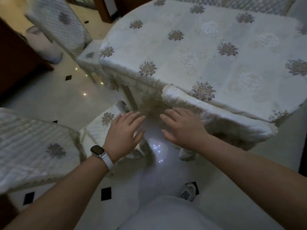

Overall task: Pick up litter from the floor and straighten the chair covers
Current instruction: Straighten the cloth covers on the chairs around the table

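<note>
My left hand (pixel 123 131), with a watch on a white strap at the wrist, hovers palm down with fingers spread over a chair seat in a white quilted cover with a flower print (pixel 101 125). My right hand (pixel 181 126) is also flat and spread, just below the rolled white edge of a chair back cover (pixel 207 112) that leans against the table. Neither hand holds anything. No litter shows on the pale tiled floor (pixel 54 100).
A round table under a white flowered cloth (pixel 207 47) fills the upper right. A covered chair (pixel 33 146) stands at the left, another (pixel 63 25) at the far left top beside a white bin (pixel 44 45). A dark wooden panel (pixel 15 63) lines the left. My shoe (pixel 187 191) shows below.
</note>
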`<action>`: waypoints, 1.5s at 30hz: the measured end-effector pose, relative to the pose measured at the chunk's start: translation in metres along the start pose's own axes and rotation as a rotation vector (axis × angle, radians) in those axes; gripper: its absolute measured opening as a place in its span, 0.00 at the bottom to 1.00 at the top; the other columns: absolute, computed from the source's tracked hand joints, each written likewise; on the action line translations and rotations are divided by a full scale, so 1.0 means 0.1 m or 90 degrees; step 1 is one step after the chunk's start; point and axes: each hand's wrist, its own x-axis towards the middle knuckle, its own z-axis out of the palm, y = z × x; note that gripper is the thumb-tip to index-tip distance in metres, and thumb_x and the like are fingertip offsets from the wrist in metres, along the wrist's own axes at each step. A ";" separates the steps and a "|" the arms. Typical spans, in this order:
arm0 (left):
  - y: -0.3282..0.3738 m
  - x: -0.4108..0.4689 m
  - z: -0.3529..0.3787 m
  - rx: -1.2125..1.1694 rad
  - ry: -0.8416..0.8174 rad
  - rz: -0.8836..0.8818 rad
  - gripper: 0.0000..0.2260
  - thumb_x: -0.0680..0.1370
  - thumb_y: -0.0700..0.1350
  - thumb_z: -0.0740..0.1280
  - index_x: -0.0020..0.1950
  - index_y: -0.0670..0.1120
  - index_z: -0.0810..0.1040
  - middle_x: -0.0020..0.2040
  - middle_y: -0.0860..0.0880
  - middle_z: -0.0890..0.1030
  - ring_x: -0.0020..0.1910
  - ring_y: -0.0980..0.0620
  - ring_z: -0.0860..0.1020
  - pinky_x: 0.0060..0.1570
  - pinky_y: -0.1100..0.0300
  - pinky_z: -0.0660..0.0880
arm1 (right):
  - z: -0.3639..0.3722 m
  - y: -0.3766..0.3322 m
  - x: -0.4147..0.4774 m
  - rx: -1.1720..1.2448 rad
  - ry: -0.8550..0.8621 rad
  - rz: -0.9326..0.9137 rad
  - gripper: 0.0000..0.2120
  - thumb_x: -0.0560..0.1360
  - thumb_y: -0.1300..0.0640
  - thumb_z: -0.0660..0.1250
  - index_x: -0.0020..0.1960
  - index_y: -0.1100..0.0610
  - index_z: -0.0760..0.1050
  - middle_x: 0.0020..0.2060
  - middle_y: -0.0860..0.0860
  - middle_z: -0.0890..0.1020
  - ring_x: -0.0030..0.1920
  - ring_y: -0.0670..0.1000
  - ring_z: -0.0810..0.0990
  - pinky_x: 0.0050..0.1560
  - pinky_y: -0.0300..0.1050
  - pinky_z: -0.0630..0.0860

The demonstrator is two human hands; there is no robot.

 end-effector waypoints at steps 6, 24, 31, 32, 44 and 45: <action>-0.75 -1.13 -0.39 0.023 0.059 -0.096 0.18 0.78 0.52 0.68 0.63 0.45 0.80 0.62 0.43 0.80 0.63 0.40 0.77 0.61 0.43 0.72 | 0.11 -1.20 0.45 0.003 -0.016 -0.100 0.23 0.74 0.44 0.62 0.63 0.56 0.77 0.59 0.57 0.79 0.59 0.60 0.76 0.57 0.53 0.72; -2.77 -4.47 -1.51 0.073 0.150 -0.383 0.17 0.78 0.53 0.66 0.62 0.46 0.80 0.60 0.46 0.81 0.59 0.43 0.78 0.60 0.43 0.73 | 0.66 -5.05 1.66 -0.011 -0.096 -0.328 0.23 0.76 0.41 0.59 0.65 0.53 0.74 0.62 0.54 0.78 0.62 0.57 0.75 0.60 0.52 0.70; -3.30 -4.78 -1.62 0.103 0.180 -0.428 0.17 0.77 0.52 0.68 0.63 0.45 0.79 0.61 0.45 0.80 0.60 0.42 0.77 0.60 0.45 0.73 | 0.91 -5.55 2.18 -0.024 -0.124 -0.393 0.24 0.77 0.40 0.56 0.66 0.52 0.73 0.64 0.54 0.77 0.63 0.57 0.75 0.61 0.52 0.71; -3.40 -4.79 -1.63 0.106 0.179 -0.434 0.17 0.77 0.51 0.68 0.63 0.45 0.79 0.61 0.44 0.80 0.60 0.42 0.77 0.60 0.45 0.73 | 0.97 -5.60 2.29 -0.013 -0.123 -0.395 0.24 0.76 0.40 0.56 0.66 0.52 0.73 0.64 0.54 0.77 0.63 0.57 0.75 0.62 0.53 0.70; -4.97 -4.24 -1.65 0.123 0.061 -0.397 0.18 0.78 0.53 0.65 0.63 0.45 0.80 0.61 0.45 0.81 0.61 0.44 0.77 0.61 0.47 0.72 | 1.74 -6.09 3.70 0.154 -0.137 -0.352 0.25 0.74 0.42 0.57 0.63 0.55 0.76 0.61 0.54 0.79 0.62 0.57 0.75 0.60 0.53 0.71; -5.11 -4.14 -1.62 0.117 0.047 -0.387 0.18 0.78 0.53 0.65 0.63 0.45 0.80 0.62 0.45 0.80 0.62 0.44 0.77 0.62 0.47 0.72 | 1.78 -6.09 3.78 0.169 -0.131 -0.338 0.25 0.74 0.42 0.57 0.63 0.55 0.76 0.61 0.54 0.79 0.62 0.57 0.75 0.60 0.53 0.71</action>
